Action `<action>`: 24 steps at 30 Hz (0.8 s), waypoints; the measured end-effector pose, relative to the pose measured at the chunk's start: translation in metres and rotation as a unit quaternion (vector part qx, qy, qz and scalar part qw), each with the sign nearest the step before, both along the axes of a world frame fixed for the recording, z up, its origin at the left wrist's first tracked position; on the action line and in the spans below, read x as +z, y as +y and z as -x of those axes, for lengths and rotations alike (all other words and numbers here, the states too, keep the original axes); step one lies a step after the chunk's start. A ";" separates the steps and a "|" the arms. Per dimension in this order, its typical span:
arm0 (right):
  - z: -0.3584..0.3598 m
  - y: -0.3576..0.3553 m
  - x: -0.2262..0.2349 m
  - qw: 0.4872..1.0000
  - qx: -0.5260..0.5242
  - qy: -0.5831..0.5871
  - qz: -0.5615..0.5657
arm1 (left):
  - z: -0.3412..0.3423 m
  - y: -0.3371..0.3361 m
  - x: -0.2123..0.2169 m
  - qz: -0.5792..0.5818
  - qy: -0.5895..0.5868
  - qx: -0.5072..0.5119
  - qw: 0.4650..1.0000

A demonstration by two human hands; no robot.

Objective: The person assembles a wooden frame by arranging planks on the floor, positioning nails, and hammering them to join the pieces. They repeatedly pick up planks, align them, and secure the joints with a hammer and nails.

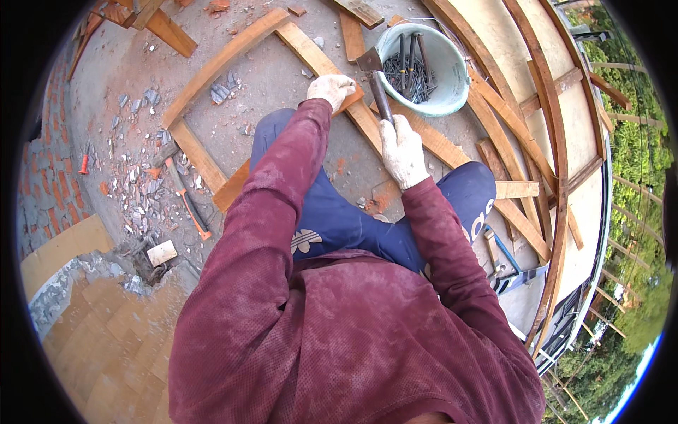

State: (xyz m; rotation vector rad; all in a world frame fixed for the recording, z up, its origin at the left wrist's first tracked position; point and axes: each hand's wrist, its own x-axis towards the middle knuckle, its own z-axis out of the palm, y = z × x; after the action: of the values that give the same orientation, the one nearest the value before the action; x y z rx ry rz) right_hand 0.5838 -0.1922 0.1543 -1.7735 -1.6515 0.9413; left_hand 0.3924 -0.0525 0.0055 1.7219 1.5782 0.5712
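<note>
My right hand (404,152), in a white knitted glove, is closed round the dark handle of a hatchet-like tool (382,97). Its broad, rusty metal head points away from me, beside the bucket's rim. My left hand (330,90), gloved too, has its fingers pinched together over a wooden plank (308,51); what lies between the fingertips is too small to tell. A short reddish-brown wood piece (351,99) crosses the plank just under that hand. The plank belongs to a frame with a curved wooden rib (219,67), lying on the floor before my knees.
A pale bucket (452,90) holds many nails and several long-handled tools. Curved wooden ribs (544,92) stand along the right. An orange-handled hammer (187,201) lies left among broken tile shards (145,191). A red-handled tool (84,161) lies near the brick wall (53,184).
</note>
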 end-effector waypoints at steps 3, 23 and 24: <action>-0.011 0.006 -0.031 0.997 0.024 -0.062 0.042 | -0.009 0.001 0.013 0.032 0.010 0.015 0.999; -0.011 0.009 -0.029 0.996 0.038 -0.077 0.003 | 0.027 -0.008 -0.008 0.002 -0.062 0.195 0.979; -0.008 0.012 -0.010 0.998 0.022 -0.053 -0.013 | 0.023 -0.009 0.000 0.014 -0.023 0.207 0.978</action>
State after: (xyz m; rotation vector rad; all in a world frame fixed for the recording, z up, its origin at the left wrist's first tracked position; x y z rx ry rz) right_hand 0.5915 -0.1797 0.1443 -1.8040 -1.7670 0.8531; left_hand 0.3691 -0.0618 0.0060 1.3515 1.9138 0.7791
